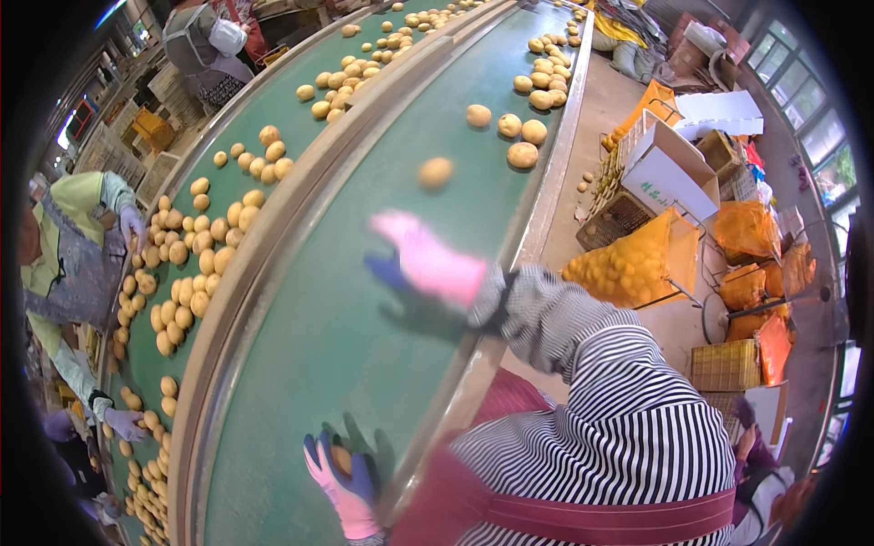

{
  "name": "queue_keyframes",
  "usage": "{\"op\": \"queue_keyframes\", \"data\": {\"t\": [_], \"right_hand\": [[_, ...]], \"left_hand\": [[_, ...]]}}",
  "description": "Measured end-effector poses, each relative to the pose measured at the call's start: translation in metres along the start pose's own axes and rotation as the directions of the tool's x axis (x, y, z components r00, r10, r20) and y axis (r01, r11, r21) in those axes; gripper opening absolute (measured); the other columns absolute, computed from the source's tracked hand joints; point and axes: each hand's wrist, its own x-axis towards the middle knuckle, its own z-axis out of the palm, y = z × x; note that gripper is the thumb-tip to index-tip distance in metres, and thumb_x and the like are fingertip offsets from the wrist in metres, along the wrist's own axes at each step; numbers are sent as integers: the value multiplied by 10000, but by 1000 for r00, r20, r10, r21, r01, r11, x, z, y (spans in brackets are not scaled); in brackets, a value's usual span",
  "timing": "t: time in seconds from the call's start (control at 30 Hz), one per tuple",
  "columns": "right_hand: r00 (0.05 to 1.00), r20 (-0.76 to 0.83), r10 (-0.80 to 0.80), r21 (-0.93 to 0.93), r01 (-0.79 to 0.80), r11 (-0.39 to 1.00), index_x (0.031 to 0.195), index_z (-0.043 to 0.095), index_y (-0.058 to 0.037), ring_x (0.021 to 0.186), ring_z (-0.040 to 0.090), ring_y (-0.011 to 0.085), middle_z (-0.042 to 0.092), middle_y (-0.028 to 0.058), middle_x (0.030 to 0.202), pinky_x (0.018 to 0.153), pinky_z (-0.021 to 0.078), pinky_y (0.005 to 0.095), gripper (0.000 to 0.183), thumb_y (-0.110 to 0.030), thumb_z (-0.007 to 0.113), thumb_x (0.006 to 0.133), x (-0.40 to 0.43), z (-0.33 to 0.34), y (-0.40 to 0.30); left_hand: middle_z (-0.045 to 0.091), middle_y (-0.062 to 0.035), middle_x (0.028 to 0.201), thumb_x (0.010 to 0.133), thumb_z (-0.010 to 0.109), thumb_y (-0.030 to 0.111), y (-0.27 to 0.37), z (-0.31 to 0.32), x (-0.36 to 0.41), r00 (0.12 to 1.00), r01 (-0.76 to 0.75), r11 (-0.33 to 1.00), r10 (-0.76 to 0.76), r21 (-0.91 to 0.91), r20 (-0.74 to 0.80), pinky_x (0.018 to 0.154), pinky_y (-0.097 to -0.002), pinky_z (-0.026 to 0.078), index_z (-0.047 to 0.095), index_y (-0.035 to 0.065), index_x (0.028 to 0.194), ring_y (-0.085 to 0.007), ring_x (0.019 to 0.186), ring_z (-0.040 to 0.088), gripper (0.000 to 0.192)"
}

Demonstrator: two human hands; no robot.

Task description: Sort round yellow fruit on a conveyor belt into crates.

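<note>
My right hand, in a pink glove with a blue palm, reaches out over the green conveyor belt. It is blurred, with the thumb apart from the fingers and no object seen in it. Just beyond its fingertips is a blurred potato, apart from the hand. Lower down, close to the belt's near edge, my left hand in a matching glove has its fingers around a potato. Farther up the same belt lie several loose potatoes, the closest ones spread out.
A wooden divider separates this belt from a second one carrying many potatoes. Across it, a co-worker's gloved hands touch potatoes. An orange mesh sack of potatoes, a white carton and crates stand right of the metal rim.
</note>
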Motion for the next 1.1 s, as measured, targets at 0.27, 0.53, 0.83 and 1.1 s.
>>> {"op": "queue_keyframes", "data": {"t": [0.27, 0.53, 0.83, 1.1], "right_hand": [[785, -331, 523, -686, -581, 438, 1294, 650, -131, 1272, 605, 327, 589, 107, 1362, 996, 543, 488, 451, -227, 739, 862, 151, -111, 131], [958, 276, -74, -162, 123, 979, 1418, 566, -8, 1183, 646, 404, 675, 254, 1260, 1007, 519, 457, 686, -392, 766, 886, 75, -134, 106], [997, -53, -62, -223, 49, 974, 1218, 656, -80, 1050, 663, 359, 687, 152, 1135, 922, 511, 471, 342, -280, 686, 942, -37, -169, 92], [962, -240, -129, -104, 107, 989, 1102, 705, -110, 1010, 685, 326, 728, 84, 981, 872, 531, 458, 191, -169, 682, 921, -47, -209, 101]], "left_hand": [[537, -334, 1421, 930, 725, 156, 14, -2, 25, 992, 108, 980, -97, 167, -75, 1130, -526, 437, 589, -70, 1385, -483, 1312, 535, 527], [591, -336, 1355, 969, 702, 258, 2, 1, 23, 972, 201, 952, -166, 229, -165, 1120, -532, 432, 594, -83, 1372, -479, 1256, 568, 539], [636, -248, 1340, 1008, 662, 283, 71, 18, 39, 965, 69, 715, 129, 696, -228, 1022, -510, 503, 576, 66, 1439, -408, 1200, 636, 490], [622, -229, 1354, 1008, 675, 282, 214, 74, 86, 984, 33, 982, 0, -186, 176, 1010, -462, 512, 506, 66, 1489, -355, 1216, 628, 554]]}}
